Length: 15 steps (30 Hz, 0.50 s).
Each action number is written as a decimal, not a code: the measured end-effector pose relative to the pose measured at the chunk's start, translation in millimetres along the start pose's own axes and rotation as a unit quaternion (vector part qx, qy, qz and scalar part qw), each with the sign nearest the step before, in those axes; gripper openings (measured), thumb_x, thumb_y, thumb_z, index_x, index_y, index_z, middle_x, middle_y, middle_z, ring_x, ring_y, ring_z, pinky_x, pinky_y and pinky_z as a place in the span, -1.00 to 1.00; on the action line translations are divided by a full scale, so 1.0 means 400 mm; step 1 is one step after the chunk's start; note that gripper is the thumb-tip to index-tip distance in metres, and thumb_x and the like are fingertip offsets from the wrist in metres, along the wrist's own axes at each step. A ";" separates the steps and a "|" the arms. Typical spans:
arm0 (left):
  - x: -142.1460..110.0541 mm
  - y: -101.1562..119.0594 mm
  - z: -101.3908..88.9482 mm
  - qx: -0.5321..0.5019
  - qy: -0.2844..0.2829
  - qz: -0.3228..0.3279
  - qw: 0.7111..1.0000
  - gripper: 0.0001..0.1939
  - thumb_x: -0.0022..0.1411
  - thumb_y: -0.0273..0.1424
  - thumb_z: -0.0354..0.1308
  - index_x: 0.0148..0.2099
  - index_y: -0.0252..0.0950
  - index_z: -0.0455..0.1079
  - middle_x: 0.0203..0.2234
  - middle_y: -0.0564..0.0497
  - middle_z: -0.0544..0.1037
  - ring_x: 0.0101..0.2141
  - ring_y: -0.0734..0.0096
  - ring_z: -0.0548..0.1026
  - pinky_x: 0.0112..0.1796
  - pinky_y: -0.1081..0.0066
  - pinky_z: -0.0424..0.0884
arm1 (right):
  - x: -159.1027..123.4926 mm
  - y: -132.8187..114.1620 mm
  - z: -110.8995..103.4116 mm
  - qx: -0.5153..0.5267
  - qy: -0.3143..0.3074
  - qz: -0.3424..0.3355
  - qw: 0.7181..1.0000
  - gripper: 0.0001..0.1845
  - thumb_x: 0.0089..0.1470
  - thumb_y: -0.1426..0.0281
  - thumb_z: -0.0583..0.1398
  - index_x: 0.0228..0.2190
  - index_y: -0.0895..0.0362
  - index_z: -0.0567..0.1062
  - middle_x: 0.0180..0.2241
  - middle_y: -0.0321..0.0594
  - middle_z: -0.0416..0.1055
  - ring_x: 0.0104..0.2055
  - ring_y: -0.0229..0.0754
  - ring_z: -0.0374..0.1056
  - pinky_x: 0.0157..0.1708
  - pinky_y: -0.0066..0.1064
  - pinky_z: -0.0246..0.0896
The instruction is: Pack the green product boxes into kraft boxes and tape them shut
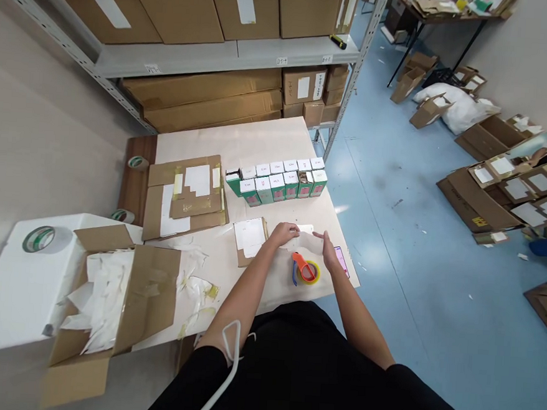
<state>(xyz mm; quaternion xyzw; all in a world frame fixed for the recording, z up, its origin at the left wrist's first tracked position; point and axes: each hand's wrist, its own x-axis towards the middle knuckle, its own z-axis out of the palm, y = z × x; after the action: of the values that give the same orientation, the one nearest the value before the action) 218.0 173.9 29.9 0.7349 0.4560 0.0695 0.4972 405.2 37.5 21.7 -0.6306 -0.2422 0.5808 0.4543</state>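
"Black shirt first, right up close. How are the hands?"

"The left hand has its fingertips pinched together on a thin white sheet. The right hand is at the other end, one finger stuck out. I can't tell if it is gripping."

"Where is the sheet, and which way does it go?"

"It's over the near right part of the table, between the hands. Its long way runs side to side, from left hand to right hand."

"What's close by?"

"An orange tape cutter and a yellow tape roll, on the shirt side. A lit phone lies by the right hand, near the table's right edge. Past that edge is blue floor."

"Any room to move?"

"Some bare table sits between the sheet and the row of green-and-white boxes. There's more behind the boxes. A cardboard piece with white paper is near the left hand."

"Any writing?"

"Dark marks on the white box tops, too small to read. The gray shelf has little tags, too tiny as well."
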 end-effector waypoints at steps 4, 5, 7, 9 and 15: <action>-0.006 0.015 -0.021 -0.003 0.007 0.001 1.000 -0.70 0.14 -0.14 0.36 -0.14 -0.17 0.69 -0.13 -0.06 0.70 -0.08 0.13 0.59 -0.04 0.29 0.45 | 0.002 -0.026 -0.035 -0.051 0.003 -0.011 0.999 -0.41 -0.14 0.02 0.45 -0.13 0.11 0.63 -0.17 -0.12 0.65 -0.09 0.08 0.54 -0.07 -0.14 0.45; -0.007 0.017 -0.025 -0.006 0.008 0.001 1.000 -0.69 0.12 -0.13 0.38 -0.17 -0.18 0.69 -0.14 -0.07 0.71 -0.08 0.12 0.59 -0.04 0.28 0.44 | 0.003 -0.028 -0.039 -0.059 0.010 -0.019 0.998 -0.45 -0.16 0.05 0.46 -0.18 0.12 0.64 -0.22 -0.13 0.65 -0.13 0.07 0.54 -0.10 -0.14 0.45; -0.007 0.015 -0.031 -0.022 0.001 -0.003 1.000 -0.67 0.08 -0.09 0.39 -0.23 -0.22 0.69 -0.22 -0.08 0.71 -0.11 0.10 0.60 -0.07 0.27 0.44 | 0.005 -0.029 -0.043 -0.050 0.027 -0.033 0.998 -0.51 -0.16 0.05 0.44 -0.28 0.14 0.63 -0.30 -0.16 0.65 -0.19 0.05 0.54 -0.15 -0.17 0.44; -0.008 0.004 -0.036 -0.063 -0.021 -0.006 0.998 -0.63 0.04 -0.05 0.40 -0.28 -0.25 0.69 -0.30 -0.08 0.71 -0.18 0.10 0.60 -0.12 0.27 0.45 | 0.008 -0.031 -0.048 -0.024 0.020 -0.036 0.999 -0.53 -0.17 0.05 0.45 -0.32 0.15 0.63 -0.36 -0.18 0.64 -0.22 0.03 0.54 -0.17 -0.18 0.45; -0.021 -0.071 -0.087 -0.238 0.088 -0.017 0.967 -0.48 -0.08 0.07 0.45 -0.29 -0.30 0.67 -0.33 -0.12 0.71 -0.27 0.16 0.59 -0.18 0.27 0.47 | 0.003 -0.069 -0.123 0.097 0.070 -0.044 0.992 -0.49 -0.23 0.09 0.51 -0.28 0.13 0.63 -0.31 -0.12 0.66 -0.21 0.05 0.57 -0.15 -0.14 0.48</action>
<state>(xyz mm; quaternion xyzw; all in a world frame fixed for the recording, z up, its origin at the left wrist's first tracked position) 176.8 193.5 27.7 0.5787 0.4809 0.2317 0.6165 458.5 37.2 40.3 -0.6115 -0.1802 0.5355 0.5539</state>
